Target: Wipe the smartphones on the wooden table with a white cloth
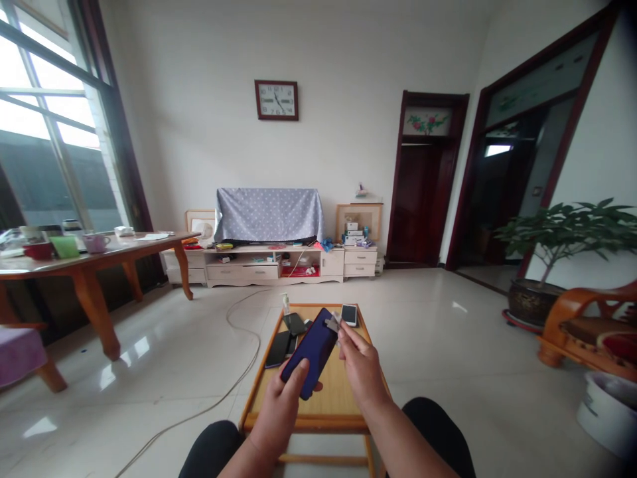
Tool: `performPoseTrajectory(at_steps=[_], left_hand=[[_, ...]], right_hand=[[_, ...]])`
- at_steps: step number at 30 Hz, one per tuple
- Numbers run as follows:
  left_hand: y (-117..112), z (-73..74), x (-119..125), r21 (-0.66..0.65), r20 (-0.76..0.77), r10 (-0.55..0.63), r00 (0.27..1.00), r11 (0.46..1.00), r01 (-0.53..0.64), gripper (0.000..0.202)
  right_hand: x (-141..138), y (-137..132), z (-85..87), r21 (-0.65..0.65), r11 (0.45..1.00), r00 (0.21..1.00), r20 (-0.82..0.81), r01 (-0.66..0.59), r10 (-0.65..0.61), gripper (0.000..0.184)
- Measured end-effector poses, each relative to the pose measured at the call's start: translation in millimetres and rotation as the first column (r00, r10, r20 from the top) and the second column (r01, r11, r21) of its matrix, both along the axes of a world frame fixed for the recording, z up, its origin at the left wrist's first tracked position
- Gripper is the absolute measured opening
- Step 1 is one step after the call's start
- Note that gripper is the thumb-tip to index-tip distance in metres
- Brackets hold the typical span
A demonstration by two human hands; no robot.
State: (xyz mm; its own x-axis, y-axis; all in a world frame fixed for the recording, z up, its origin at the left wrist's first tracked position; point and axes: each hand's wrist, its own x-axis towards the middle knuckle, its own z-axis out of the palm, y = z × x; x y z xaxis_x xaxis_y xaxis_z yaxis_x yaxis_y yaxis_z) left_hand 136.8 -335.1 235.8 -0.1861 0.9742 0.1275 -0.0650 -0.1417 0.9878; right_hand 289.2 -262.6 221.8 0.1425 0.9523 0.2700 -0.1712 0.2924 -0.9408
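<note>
My left hand (286, 398) grips the lower part of a blue phone (314, 352), thumb across its back. The phone is tilted above a small wooden table (331, 398), its upper end pointing away from me. At that upper end, my right hand (359, 365) pinches a small pale, greyish thing (333, 323) against or just over the camera corner; its kind is too small to make out. Left of the blue phone lie a dark phone (277, 350) and another dark phone (294, 323), partly overlapped by other items. A white phone (349, 315) rests at the far right corner.
A small pump bottle (285, 304) stands at the table's far edge. My knees flank the table. A cable (243, 375) runs over the floor on the left. Farther off are a large table (144, 247), a low cabinet (243, 273) and a potted plant (535, 299).
</note>
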Motion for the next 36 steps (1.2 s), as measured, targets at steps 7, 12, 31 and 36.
performPoseTrajectory(at_steps=[7,12,31,36], left_hand=[[3.7,-15.1,3.5,-0.026,0.307,-0.107,0.946,0.992,0.120,0.058],[-0.4,-12.4,7.8,-0.019,0.291,-0.170,0.942,0.983,0.183,0.058],[-3.4,8.5,9.7,-0.017,0.605,-0.233,0.762,0.952,0.305,0.057],[-5.3,9.3,2.6,0.007,0.651,-0.277,0.707,0.933,0.359,0.057]], right_hand=[[3.3,-9.3,1.5,0.230,0.963,0.978,0.119,0.141,-0.172,0.043],[12.0,-6.9,18.6,0.379,0.901,0.871,0.346,0.210,-0.349,0.029],[-5.0,-59.0,26.4,0.741,0.637,0.484,0.646,-0.212,-0.590,0.048],[-9.7,-72.8,23.5,0.659,0.677,0.376,0.749,-0.329,-0.545,0.055]])
